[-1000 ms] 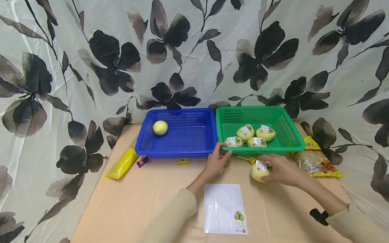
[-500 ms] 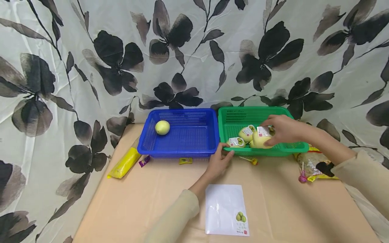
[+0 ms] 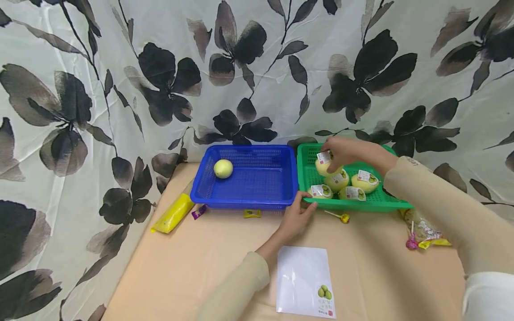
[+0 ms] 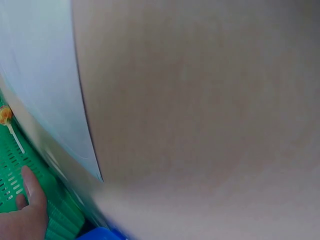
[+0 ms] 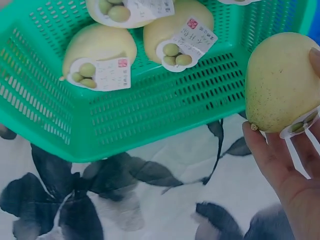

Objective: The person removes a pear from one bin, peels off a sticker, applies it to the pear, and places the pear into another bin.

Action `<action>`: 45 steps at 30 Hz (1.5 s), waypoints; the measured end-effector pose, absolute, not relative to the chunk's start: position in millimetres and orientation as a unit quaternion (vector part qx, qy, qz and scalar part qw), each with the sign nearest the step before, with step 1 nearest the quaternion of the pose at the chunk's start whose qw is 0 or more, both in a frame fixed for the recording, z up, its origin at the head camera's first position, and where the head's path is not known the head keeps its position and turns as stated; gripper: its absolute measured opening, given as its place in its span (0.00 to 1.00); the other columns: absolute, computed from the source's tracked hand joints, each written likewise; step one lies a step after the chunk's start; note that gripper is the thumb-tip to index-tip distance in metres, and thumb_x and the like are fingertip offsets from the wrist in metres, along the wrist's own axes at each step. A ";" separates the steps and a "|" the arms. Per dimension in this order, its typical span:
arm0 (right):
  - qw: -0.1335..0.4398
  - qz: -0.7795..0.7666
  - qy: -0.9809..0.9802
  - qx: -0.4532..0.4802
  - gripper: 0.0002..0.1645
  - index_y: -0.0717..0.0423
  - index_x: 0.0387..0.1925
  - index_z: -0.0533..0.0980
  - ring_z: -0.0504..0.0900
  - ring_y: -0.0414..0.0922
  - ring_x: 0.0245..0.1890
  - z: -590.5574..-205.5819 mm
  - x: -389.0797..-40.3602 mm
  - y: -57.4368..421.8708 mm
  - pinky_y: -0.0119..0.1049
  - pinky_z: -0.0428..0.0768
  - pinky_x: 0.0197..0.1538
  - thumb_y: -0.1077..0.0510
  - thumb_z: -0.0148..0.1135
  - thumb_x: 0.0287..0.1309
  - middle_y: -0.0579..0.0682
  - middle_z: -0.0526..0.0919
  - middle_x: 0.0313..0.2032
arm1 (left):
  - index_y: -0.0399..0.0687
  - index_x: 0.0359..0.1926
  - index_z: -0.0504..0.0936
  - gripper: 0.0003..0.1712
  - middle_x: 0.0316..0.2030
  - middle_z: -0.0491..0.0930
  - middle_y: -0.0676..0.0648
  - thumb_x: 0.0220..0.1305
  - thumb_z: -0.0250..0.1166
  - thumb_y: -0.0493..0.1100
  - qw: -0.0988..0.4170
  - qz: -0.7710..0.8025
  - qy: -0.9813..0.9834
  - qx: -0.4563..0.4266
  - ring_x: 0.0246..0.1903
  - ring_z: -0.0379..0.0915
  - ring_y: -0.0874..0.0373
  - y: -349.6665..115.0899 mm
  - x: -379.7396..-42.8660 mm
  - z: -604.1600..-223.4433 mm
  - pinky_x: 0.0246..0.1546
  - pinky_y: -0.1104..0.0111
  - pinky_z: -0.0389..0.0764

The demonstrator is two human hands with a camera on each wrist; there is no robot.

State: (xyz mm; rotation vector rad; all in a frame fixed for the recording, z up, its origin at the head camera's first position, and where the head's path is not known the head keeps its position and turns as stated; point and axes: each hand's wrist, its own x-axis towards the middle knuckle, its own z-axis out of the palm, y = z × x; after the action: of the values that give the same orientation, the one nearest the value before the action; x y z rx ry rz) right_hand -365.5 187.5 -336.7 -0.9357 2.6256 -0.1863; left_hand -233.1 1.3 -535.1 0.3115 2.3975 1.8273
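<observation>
My right hand [image 3: 348, 154] holds a pale yellow melon [image 3: 322, 167] above the back left part of the green basket [image 3: 385, 206]. In the right wrist view the fingers go round one side of this melon [image 5: 280, 82], and its label hangs by the palm. Several other labelled melons [image 3: 364, 181] lie in the basket. My left hand [image 3: 296, 218] grips the basket's near left corner, thumb outside the rim; the left wrist view shows only its thumb [image 4: 34, 187] and part of a finger by the green wall.
The blue basket [image 3: 245, 206] stands left, holding one melon [image 3: 223, 169]. A white printed bag [image 3: 303, 281] lies in front. A yellow package [image 3: 174, 214], a purple wrapper [image 3: 199, 211], a yellow wrapper [image 3: 252, 213], two lollipops [image 3: 344, 218] and a snack bag [image 3: 423, 225] lie around the baskets.
My right hand has lifted the melon from the table in front of the green basket, over its rim, then leftward to the back. My left hand stays at the basket's corner.
</observation>
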 end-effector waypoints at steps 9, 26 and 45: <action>0.203 -0.031 0.913 -0.353 0.27 0.65 0.50 0.82 0.80 0.46 0.34 -369.3 -397.3 156.3 0.41 0.82 0.39 0.59 0.79 0.49 0.55 0.86 0.40 | 0.61 0.61 0.71 0.17 0.47 0.87 0.44 0.77 0.61 0.56 0.054 0.594 0.795 0.108 0.44 0.88 0.47 1.7 -232.2 -536.6 0.34 0.75 0.82; 0.204 0.028 0.925 -0.320 0.33 0.64 0.56 0.81 0.82 0.57 0.51 -415.0 -409.1 144.9 0.54 0.84 0.56 0.68 0.81 0.44 0.61 0.84 0.51 | 0.60 0.59 0.71 0.16 0.47 0.87 0.43 0.77 0.61 0.54 0.059 0.600 0.791 0.101 0.45 0.88 0.43 0.5 -235.0 -533.8 0.32 0.75 0.83; 0.183 0.024 0.925 -0.332 0.37 0.64 0.59 0.80 0.83 0.56 0.53 -445.0 -409.8 155.4 0.54 0.84 0.59 0.68 0.82 0.42 0.60 0.85 0.52 | 0.57 0.60 0.71 0.17 0.44 0.86 0.43 0.78 0.61 0.52 0.058 0.606 0.786 0.105 0.43 0.88 0.41 0.9 -234.0 -530.8 0.30 0.76 0.82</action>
State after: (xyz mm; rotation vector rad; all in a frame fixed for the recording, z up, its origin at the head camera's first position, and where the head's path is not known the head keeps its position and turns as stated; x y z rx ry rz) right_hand -409.8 155.4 -445.0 -0.9376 2.6098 0.0668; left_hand -234.0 0.9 -530.8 0.3178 2.3836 1.8373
